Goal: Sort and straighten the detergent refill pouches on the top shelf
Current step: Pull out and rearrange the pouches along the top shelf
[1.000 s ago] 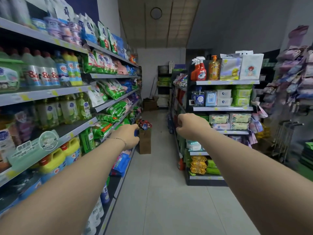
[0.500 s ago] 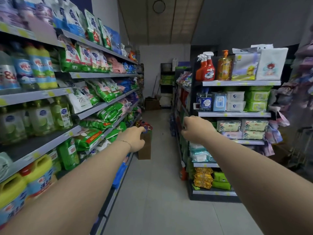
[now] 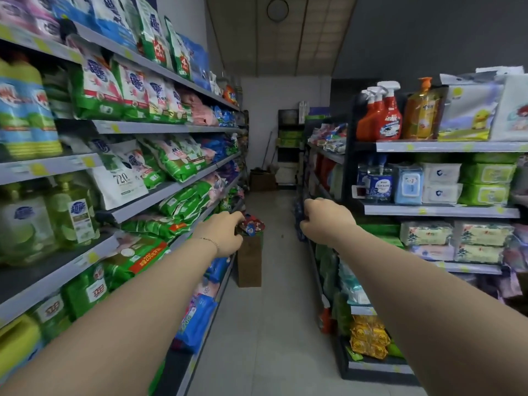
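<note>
Both arms stretch straight down the aisle at waist height. The left hand (image 3: 223, 235) hangs loosely curled with nothing in it. The right hand (image 3: 325, 221) is bunched tighter, like a slack fist, and also looks empty, though only its back shows. The refill pouches (image 3: 155, 32) stand well apart from both hands, up at ten o'clock on the top shelf (image 3: 143, 62). They sit in an uneven row, some leaning on their neighbours. The step in hand seems to be the reach. It would go best if the person turns to face the rack, lifts both hands to eleven o'clock, takes a leaning pouch by its sides and stands it square behind the shelf edge, keeping like colours together. At twelve o'clock, just past the left hand, a cardboard box (image 3: 250, 264) stands on the floor, filled to the top with small red and blue packets (image 3: 251, 224).
</note>
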A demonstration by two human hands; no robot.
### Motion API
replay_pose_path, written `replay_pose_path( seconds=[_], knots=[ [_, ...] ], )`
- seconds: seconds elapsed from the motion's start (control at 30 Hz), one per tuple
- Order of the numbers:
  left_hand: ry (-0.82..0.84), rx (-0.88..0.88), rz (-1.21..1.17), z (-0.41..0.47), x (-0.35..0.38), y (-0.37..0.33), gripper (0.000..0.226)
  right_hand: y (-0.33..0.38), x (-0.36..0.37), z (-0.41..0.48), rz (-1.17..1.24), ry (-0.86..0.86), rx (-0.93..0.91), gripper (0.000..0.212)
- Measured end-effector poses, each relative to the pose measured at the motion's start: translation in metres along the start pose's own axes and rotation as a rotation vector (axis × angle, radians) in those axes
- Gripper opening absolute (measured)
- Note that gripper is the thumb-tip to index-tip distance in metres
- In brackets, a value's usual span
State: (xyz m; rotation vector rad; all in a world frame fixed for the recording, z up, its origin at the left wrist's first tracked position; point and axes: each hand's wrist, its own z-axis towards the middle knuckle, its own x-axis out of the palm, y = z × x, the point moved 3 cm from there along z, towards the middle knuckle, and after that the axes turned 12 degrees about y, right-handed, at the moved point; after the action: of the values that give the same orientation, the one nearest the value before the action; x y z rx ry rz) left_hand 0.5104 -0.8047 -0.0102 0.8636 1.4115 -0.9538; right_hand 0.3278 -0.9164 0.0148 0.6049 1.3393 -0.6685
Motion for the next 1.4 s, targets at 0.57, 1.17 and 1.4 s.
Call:
replay_pose_path(
  seconds=[0.57, 1.17, 1.4],
  knots=[
    [-0.023, 0.044, 0.066, 0.253, -0.009, 0.092, 0.045, 0.011, 0.036, 0.258, -0.001, -0.003, 0.021, 0.027],
    [-0.044, 0.055, 0.031, 0.569, -0.037, 0.063, 0.046, -0.106, 0.041, 0.548, -0.026, -0.047, -0.01, 0.031],
    [-0.03, 0.058, 0.038, 0.665, -0.029, 0.06, 0.047, -0.141, 0.063, 0.636, -0.043, -0.012, 0.001, 0.03]
  ],
)
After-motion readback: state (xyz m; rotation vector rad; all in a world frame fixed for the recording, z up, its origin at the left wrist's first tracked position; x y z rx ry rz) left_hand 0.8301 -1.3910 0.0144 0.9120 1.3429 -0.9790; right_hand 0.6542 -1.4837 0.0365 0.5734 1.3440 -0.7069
